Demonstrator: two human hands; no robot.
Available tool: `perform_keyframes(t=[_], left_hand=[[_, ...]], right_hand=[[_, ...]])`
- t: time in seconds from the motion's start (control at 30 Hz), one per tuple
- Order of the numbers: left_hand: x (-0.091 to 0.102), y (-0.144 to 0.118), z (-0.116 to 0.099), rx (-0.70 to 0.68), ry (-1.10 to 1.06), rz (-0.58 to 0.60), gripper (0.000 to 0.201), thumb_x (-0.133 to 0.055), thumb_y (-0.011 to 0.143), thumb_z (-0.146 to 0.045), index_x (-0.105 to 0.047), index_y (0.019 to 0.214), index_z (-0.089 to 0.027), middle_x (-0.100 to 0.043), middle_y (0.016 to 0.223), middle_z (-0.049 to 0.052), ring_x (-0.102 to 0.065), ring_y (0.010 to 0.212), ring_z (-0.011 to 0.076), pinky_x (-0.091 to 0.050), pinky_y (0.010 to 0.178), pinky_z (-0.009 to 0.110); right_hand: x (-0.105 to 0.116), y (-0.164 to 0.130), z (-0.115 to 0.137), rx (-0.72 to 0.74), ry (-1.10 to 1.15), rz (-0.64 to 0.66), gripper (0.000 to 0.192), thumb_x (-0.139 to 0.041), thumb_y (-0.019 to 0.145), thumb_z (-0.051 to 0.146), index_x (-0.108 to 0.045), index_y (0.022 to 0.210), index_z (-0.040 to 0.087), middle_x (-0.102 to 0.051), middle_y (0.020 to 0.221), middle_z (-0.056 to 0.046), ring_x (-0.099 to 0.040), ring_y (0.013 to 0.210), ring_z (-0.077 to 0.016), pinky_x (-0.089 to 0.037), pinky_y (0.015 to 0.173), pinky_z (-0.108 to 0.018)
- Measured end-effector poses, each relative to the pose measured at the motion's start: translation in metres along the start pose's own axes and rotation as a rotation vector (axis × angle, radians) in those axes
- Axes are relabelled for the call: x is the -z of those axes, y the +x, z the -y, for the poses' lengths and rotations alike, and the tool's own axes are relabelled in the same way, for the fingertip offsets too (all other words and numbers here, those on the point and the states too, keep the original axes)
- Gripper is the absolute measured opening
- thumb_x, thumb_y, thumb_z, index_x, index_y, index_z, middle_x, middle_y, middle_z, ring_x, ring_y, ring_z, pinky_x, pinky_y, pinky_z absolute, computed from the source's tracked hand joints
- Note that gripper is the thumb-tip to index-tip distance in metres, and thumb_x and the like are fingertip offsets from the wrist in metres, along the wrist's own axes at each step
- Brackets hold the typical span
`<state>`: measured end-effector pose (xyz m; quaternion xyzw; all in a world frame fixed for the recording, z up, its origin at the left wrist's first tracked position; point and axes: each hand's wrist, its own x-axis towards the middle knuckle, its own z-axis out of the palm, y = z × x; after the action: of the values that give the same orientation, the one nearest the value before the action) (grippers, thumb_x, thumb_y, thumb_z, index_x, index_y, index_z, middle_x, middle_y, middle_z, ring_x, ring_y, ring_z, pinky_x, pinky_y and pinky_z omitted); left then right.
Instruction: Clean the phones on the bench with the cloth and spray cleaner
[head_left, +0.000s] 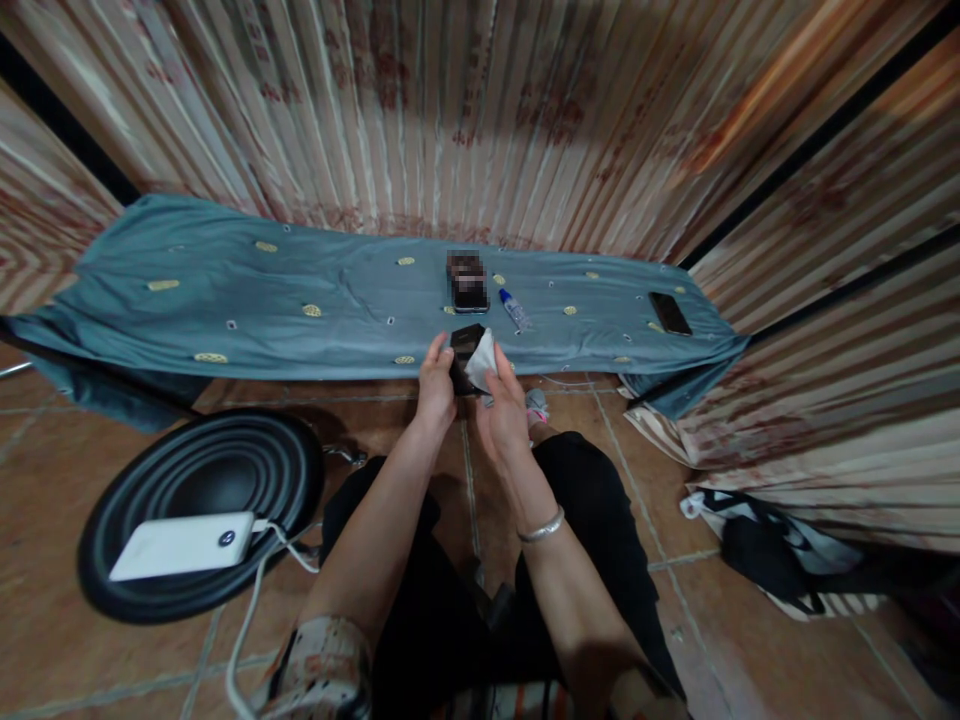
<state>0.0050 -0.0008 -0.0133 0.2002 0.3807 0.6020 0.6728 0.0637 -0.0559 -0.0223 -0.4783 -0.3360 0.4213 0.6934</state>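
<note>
My left hand (436, 385) grips a small black phone-like device (463, 352) at the front edge of the blue-grey cloth (300, 300). My right hand (501, 415) presses a white wipe (482, 358) against the device's right side. Both hands meet just in front of the cloth's edge, above my knees. A silver bracelet (541, 527) circles my right wrist. Behind the hands, on the cloth, lie a second dark phone (468, 281) and a small clear bottle with a blue cap (514, 309).
Another black phone (670, 313) lies at the cloth's right end. A black round stool (202, 505) at the left carries a white power bank (184, 545) with a white cable. A dark bag (772, 550) sits on the tiled floor at right. Striped curtains hang behind.
</note>
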Motion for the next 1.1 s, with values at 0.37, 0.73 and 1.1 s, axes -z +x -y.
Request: perform_keyframes(t=[0.37, 0.73, 1.1], left_hand=[[0.003, -0.018, 0.004, -0.036, 0.104, 0.143, 0.017, -0.076, 0.071, -0.028, -0.074, 0.084, -0.017, -0.071, 0.08, 0.001, -0.064, 0.079, 0.0148, -0.046, 0.077, 0.024], [0.002, -0.019, 0.002, 0.124, -0.062, 0.151, 0.023, -0.063, 0.086, -0.038, -0.072, 0.092, -0.017, -0.074, 0.1, 0.006, -0.062, 0.115, 0.02, -0.046, 0.101, 0.029], [0.01, -0.009, 0.003, 0.266, -0.11, 0.08, 0.042, -0.059, 0.084, -0.056, -0.067, 0.081, -0.015, -0.071, 0.077, 0.005, -0.07, 0.094, 0.0218, -0.055, 0.086, 0.03]], right_hand=[[-0.002, -0.019, -0.007, 0.047, -0.194, -0.019, 0.058, -0.042, 0.094, 0.048, -0.042, 0.147, 0.023, -0.043, 0.153, -0.004, -0.041, 0.142, -0.02, -0.032, 0.118, -0.045], [0.001, 0.007, -0.008, 0.327, -0.693, 0.204, 0.054, -0.028, 0.1, 0.045, -0.046, 0.144, 0.02, -0.042, 0.154, -0.007, -0.032, 0.146, -0.0197, -0.022, 0.123, -0.042], [0.011, -0.022, 0.008, 0.562, -0.987, 0.257, 0.046, -0.033, 0.097, 0.019, -0.055, 0.138, 0.018, -0.056, 0.139, -0.012, -0.048, 0.131, -0.0239, -0.039, 0.112, -0.042]])
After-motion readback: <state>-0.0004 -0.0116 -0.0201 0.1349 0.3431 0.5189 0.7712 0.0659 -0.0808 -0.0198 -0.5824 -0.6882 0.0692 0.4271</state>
